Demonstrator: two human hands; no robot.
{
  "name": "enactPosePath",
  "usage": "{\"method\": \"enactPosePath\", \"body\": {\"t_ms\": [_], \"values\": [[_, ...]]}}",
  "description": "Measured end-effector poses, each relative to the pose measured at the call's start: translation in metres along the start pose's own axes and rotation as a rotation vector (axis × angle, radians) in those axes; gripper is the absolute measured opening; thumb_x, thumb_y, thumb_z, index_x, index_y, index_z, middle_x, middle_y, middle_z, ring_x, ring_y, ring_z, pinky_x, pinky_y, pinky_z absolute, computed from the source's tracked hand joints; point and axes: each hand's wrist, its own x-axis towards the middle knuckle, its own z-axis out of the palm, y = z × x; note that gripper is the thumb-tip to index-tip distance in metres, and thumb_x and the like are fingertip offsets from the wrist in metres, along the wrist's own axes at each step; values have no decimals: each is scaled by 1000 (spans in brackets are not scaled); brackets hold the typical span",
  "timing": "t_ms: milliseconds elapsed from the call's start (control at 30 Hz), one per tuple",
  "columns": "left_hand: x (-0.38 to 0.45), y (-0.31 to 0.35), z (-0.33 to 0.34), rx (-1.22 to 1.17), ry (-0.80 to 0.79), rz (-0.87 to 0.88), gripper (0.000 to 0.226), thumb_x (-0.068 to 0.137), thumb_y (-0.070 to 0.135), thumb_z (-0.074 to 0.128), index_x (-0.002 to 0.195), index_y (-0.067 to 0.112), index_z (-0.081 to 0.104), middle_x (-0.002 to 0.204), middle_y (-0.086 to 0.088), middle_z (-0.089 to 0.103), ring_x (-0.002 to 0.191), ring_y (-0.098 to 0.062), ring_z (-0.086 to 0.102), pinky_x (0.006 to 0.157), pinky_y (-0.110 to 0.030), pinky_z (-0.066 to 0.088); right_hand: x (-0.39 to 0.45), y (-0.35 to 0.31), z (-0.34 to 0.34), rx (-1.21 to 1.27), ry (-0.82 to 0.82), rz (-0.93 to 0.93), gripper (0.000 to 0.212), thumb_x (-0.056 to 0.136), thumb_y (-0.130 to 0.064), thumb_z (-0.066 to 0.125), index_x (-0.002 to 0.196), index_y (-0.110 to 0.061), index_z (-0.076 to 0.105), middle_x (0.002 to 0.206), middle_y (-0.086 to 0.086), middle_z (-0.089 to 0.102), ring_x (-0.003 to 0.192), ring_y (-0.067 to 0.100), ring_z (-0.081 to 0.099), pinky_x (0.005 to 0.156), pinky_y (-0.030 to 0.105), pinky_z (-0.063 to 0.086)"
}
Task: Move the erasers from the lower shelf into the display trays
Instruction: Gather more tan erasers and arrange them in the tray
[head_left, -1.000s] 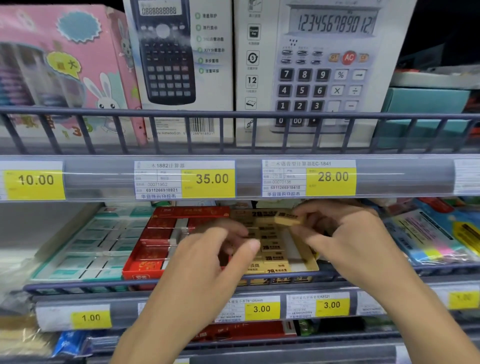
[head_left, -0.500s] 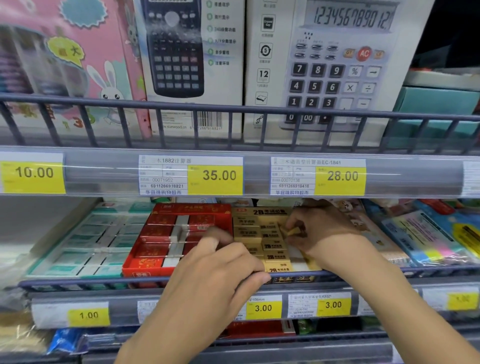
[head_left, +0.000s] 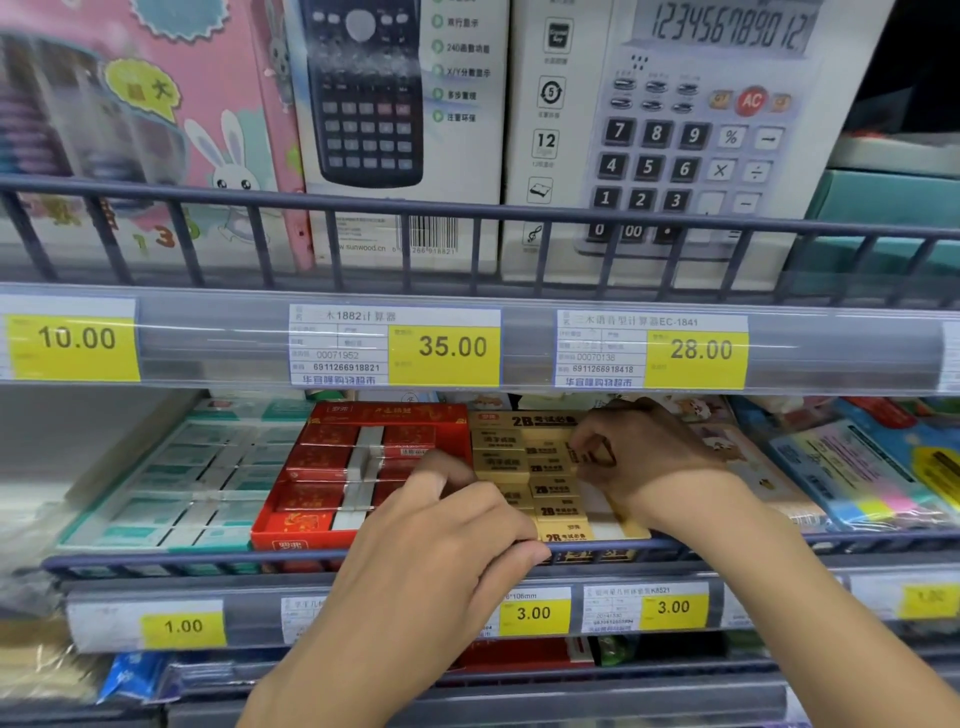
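Note:
A yellow 2B eraser display tray (head_left: 524, 422) sits mid-shelf, its left columns filled with yellow erasers (head_left: 551, 488). My right hand (head_left: 644, 462) hovers over the tray's right column and pinches one yellow eraser (head_left: 573, 455) low against the row. The back of my left hand (head_left: 441, 561) faces me at the tray's front edge. Its fingers curl down over the wire rail, and anything in its palm is hidden. Left of the yellow tray stands a red eraser tray (head_left: 363, 418), then a teal one (head_left: 171, 467).
A wire rail (head_left: 156, 564) runs along the shelf front above price tags. The upper shelf edge (head_left: 234, 343) hangs close over the trays, with calculator boxes (head_left: 691, 130) above. Coloured stationery packs (head_left: 872, 467) lie to the right. More goods sit on the shelf below (head_left: 524, 657).
My right hand has carried the yellow eraser from above the tray down into its right column. My left hand has slid forward and curled its fingers at the tray's front.

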Motion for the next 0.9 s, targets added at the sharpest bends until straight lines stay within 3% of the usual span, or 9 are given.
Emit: {"method": "enactPosePath", "body": {"t_ms": [167,267,367,533,633,733,800,900], "values": [[-2,4,-7,-50,-46,-49,27,101,50,47,99,39,72,91,26,65,90,-12,50,71,-20,41,-15,-3,-2,65,62,-21,25,91,-37,60,116,-40,61,115,-13,62,101,10,55,79,27,46],[-7,6,-15,-221,-29,-145,25,103,50,49,117,38,67,105,30,62,101,-2,51,82,-18,45,-41,-8,-8,283,233,-57,24,90,-39,63,114,-41,62,96,-23,63,87,2,60,72,27,52],[-20,13,-26,-440,93,-265,21,102,47,54,118,41,66,113,33,60,112,3,57,89,-10,43,-76,-18,-9,582,350,-114,13,90,-37,66,103,-39,68,82,-15,68,73,5,63,61,19,50],[-55,21,-25,-831,103,-381,17,95,47,60,110,44,68,110,21,74,103,-2,69,79,-10,51,-148,-19,22,963,278,-122,17,91,-34,66,107,-31,70,88,-5,66,77,12,63,66,16,49],[-83,23,2,-995,-56,-498,21,92,52,60,110,46,69,106,17,77,97,-4,72,76,-19,57,-199,-6,67,1074,202,58,20,91,-34,67,109,-26,71,84,-1,66,72,12,62,66,18,49],[-127,29,55,-1075,-339,-664,16,91,49,62,106,47,69,106,14,78,96,-5,72,81,-30,54,-254,10,126,1177,116,316,13,92,-30,71,103,-22,73,73,3,64,63,16,58,60,23,48],[-165,36,96,-1081,-547,-773,12,101,36,63,103,45,70,104,13,79,95,-5,72,81,-30,54,-294,22,168,1230,74,512,7,90,-22,69,94,-19,74,68,3,62,58,15,54,56,22,46],[-229,56,143,-1048,-772,-943,12,104,17,61,105,25,71,95,6,80,89,-13,70,72,-23,52,-356,43,219,1182,-26,747,13,94,-15,67,87,-22,75,73,2,63,59,14,54,55,22,45]]}}
